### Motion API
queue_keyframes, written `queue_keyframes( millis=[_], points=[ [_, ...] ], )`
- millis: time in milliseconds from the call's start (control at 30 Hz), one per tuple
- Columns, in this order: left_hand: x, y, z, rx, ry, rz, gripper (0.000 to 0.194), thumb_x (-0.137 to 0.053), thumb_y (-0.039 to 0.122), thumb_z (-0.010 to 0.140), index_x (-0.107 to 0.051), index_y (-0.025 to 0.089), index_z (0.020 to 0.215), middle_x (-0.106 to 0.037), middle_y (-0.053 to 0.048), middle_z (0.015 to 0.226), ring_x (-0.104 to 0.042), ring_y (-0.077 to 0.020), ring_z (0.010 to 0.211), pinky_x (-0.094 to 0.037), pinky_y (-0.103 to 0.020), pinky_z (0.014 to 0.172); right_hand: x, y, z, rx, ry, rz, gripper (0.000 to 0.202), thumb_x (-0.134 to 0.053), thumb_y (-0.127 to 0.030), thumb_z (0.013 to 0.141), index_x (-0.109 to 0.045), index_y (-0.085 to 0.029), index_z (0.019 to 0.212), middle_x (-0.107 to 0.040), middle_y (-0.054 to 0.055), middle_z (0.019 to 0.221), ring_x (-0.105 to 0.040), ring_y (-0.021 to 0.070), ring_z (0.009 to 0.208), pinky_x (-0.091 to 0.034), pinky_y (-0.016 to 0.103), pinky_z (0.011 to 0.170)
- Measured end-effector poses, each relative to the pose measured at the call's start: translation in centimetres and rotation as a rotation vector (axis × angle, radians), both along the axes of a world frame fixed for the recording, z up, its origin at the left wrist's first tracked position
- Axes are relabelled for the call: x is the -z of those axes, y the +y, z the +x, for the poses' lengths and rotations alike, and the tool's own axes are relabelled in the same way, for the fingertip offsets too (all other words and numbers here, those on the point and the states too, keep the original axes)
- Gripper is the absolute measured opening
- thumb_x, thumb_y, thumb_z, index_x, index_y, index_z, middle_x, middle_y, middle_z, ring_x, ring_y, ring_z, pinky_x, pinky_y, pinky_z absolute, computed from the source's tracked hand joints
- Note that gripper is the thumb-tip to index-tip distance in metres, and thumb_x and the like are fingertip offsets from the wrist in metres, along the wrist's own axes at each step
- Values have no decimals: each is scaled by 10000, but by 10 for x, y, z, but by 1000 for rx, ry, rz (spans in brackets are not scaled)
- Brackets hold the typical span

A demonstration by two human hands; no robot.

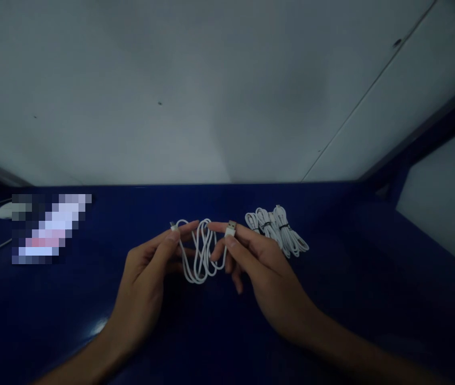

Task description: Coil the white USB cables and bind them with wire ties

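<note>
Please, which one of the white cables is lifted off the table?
The loosely looped cable between the left hand and right hand, one end pinched in each. The others lie bundled together on the table, beyond the right hand.

A thin white cable (201, 254), held up over a dark blue tabletop (195, 342); gathered in several loose, long, narrow loops, crossing one another and running from top to bottom in view; at the left end, a small white plug (174, 228) with a short metal tip, angled up; at the right end, a larger white USB plug (231, 230) with a flat metal tip, also upward; both plugs near the loops, one on either side.
</note>
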State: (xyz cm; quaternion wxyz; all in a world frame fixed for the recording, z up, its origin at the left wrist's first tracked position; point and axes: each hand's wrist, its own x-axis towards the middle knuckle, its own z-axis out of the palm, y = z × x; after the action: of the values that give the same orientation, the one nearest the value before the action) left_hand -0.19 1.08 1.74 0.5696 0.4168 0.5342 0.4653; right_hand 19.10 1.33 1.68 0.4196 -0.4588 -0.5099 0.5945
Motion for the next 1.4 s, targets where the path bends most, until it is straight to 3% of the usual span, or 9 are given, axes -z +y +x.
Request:
queue_keyframes(
  millis=[233,400,567,733,833,933,1033,1200,1400],
  points=[
    [-3,-2,0,72,-73,50,460,-614,532,1091,-802,229,1382,-880,-99,1175,-829,-297,1052,-627,-367,952,-3,3,3,-102,78,37,326,-504,-381,1163,-707,-282,1399,-740,21,993,-526,140,680,-476,275,591],
    [-1,-2,-2,75,-89,75,392,-615,476,1107,-814,266,1372,-805,-54,1413,-688,-299,1389,-514,-363,1179,-6,2,3,-102,83,93,273,-522,-367,1159,-661,-274,1374,-783,28,1030,-542,145,684,-482,275,587],
    [2,-2,-5,100,-90,80,398,-637,481,1099,-809,270,1389,-766,-68,1479,-657,-347,1428,-421,-457,1270,-9,-4,4,-48,76,93,200,-544,-412,1157,-601,-238,1236,-822,65,1094,-575,154,726,-478,273,572],
    [3,1,-8,143,-120,78,381,-630,484,1103,-813,299,1381,-769,-44,1478,-654,-328,1423,-412,-430,1262,-12,-4,3,-42,74,93,174,-594,-381,1144,-610,-237,1049,-801,25,1072,-527,103,649,-470,241,556],
    [4,2,-8,154,-136,101,379,-622,479,1107,-801,311,1396,-800,-47,1422,-696,-312,1343,-459,-426,1204,-14,-2,3,-30,69,94,177,-646,-399,1119,-682,-238,1056,-730,-16,945,-537,89,631,-477,226,544],
    [3,2,-9,179,-123,109,392,-616,484,1108,-798,292,1398,-850,-74,1277,-755,-295,1154,-545,-415,1052,-14,-1,5,-25,73,92,187,-659,-425,1111,-738,-256,1113,-649,-44,824,-544,86,615,-471,219,531],
    [3,2,-10,189,-86,109,393,-611,481,1112,-815,261,1366,-865,-89,1132,-765,-275,1003,-558,-395,940,-14,1,6,-13,71,68,186,-681,-411,1100,-773,-266,1172,-643,-51,787,-539,76,582,-470,219,526],
    [9,2,-13,201,-86,96,404,-583,474,1130,-799,249,1387,-851,-102,1138,-758,-274,991,-534,-398,916,-15,2,6,-6,83,67,169,-770,-387,1041,-833,-268,1143,-671,-42,745,-556,75,567,-472,202,508],
    [10,3,-9,282,-92,87,399,-585,478,1131,-789,241,1380,-825,-96,1136,-706,-217,860,-531,-375,859,-15,5,6,25,135,43,151,-843,-303,971,-881,-266,1112,-817,36,940,-704,141,749,-542,194,512]
  ],
)
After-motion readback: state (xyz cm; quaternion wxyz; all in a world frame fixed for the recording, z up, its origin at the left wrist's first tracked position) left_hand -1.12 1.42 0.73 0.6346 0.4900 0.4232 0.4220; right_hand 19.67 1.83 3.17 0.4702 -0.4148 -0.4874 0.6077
